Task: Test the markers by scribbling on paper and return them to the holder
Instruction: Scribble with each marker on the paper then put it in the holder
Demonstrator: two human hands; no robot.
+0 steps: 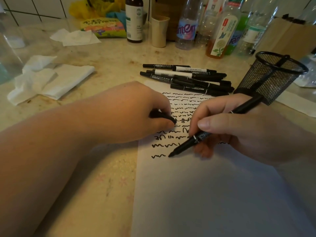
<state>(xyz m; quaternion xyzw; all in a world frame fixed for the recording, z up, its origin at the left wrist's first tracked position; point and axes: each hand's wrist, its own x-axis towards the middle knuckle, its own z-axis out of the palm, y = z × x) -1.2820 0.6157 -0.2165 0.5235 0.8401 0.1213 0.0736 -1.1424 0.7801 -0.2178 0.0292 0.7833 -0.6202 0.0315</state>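
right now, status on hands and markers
Right hand grips marker, tip on paper. Left hand holds cap. Marker pile waits beside holder. Nothing blocking.

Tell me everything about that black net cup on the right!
The black net cup is a round pen holder that looks like metal wire mesh, with a solid rim on top and a solid band at the base. It stands on the table, looking tilted in this wide view, beyond the right hand. One black marker pokes out of its top. The loose markers lie just to its left.
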